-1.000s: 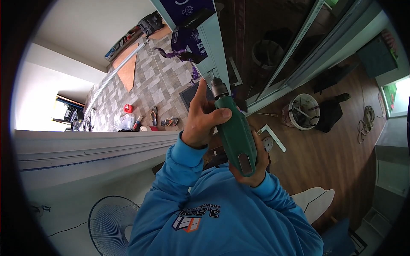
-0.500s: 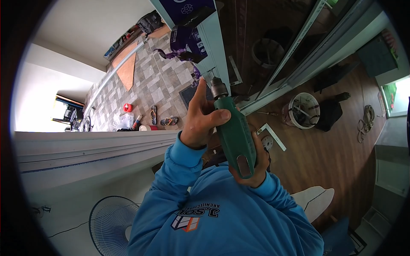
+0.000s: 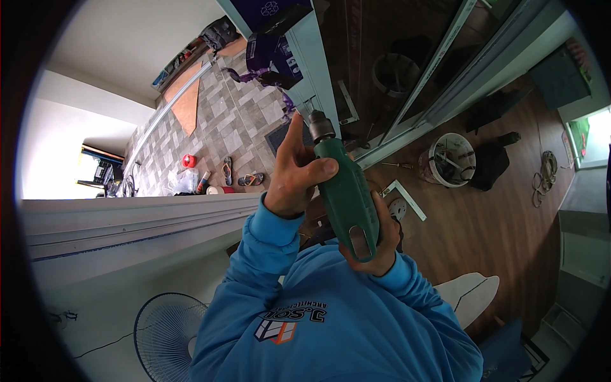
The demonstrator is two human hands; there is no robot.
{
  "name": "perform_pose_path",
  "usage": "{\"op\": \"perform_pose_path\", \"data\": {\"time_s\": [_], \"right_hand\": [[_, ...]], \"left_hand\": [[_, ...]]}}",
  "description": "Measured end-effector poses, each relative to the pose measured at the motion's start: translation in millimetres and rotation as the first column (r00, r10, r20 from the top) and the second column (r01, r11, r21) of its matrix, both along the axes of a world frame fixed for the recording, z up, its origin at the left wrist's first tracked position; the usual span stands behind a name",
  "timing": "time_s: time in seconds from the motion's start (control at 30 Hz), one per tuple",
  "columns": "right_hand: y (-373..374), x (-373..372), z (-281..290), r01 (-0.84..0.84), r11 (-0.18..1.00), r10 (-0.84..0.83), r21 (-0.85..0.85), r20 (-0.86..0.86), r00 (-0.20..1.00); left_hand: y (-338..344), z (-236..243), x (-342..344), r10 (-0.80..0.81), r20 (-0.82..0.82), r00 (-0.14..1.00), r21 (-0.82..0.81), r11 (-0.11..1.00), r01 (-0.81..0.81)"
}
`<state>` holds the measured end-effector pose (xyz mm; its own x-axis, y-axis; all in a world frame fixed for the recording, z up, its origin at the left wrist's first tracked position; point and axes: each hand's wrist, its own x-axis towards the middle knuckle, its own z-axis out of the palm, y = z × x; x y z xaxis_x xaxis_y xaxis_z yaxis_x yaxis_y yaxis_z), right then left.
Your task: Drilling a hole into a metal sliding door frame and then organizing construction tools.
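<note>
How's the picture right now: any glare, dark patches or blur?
Head view: drill reasonably sharp, no obvious blur; head view: window at right washed out by glare; head view: glass panel at top dark; head view: corners blacked out.

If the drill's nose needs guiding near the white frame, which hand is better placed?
Probably the left hand: its index finger extends beside the chuck and its thumb rests on the front of the green drill. The right hand holds the rear end.
</note>
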<state>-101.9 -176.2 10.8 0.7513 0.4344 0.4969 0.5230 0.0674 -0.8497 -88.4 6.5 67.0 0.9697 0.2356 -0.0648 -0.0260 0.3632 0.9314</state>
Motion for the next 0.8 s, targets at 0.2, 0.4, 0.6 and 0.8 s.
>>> {"op": "perform_pose_path", "data": {"time_s": [0.2,0.4,0.6,0.8], "right_hand": [[1.2,1.5,0.3,0.016,1.0,-0.015,-0.012,0.051,0.999],[2.7,3.9,-1.4,-0.004,1.0,0.003,0.022,0.06,0.998],[2.9,4.1,-1.8,-0.001,1.0,-0.001,0.023,0.081,0.997],[2.7,3.5,-0.9,0.002,1.0,-0.003,0.014,0.074,0.997]], "left_hand": [[1.6,-0.7,-1.2,0.005,-0.021,1.0,0.017,1.0,-0.004],[1.6,2.8,-1.7,0.001,-0.032,0.999,-0.026,1.0,-0.002],[2.1,2.2,-3.2,-0.004,-0.044,0.999,-0.068,0.998,0.001],[1.2,1.5,-3.5,-0.004,-0.034,0.999,-0.069,0.998,0.001]]}}
